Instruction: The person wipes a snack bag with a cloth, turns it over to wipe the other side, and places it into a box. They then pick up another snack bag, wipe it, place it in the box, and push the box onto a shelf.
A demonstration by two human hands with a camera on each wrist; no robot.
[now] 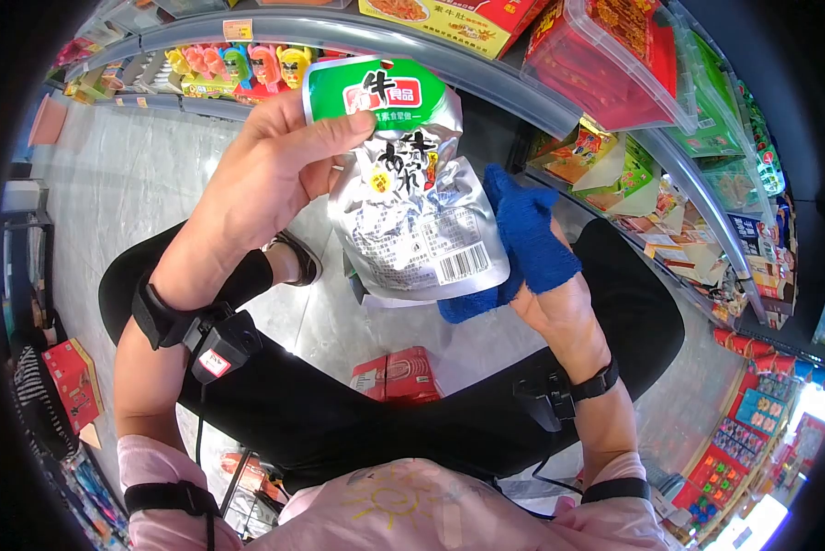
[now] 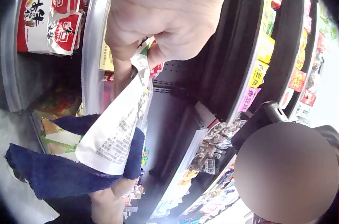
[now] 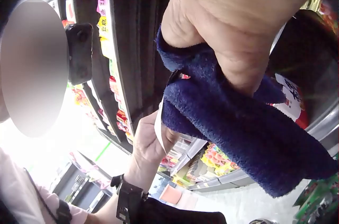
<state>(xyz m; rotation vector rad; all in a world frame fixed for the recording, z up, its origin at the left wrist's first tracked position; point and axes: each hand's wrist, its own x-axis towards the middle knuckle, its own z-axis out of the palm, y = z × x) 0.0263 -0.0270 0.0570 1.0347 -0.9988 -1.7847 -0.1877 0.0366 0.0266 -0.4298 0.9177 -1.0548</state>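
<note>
Both hands are up before the store shelf (image 1: 486, 72). Left hand (image 1: 265, 174) pinches the green top edge of a silver snack pouch (image 1: 417, 220), thumb across its front, holding it upright. Right hand (image 1: 559, 312) grips a blue cloth (image 1: 522, 239), touching the pouch's lower right side

The silver pouch (image 1: 412, 197) bears "牛食品" on its green top; a shelf box (image 1: 458, 23) reads "素牛肚".
</note>
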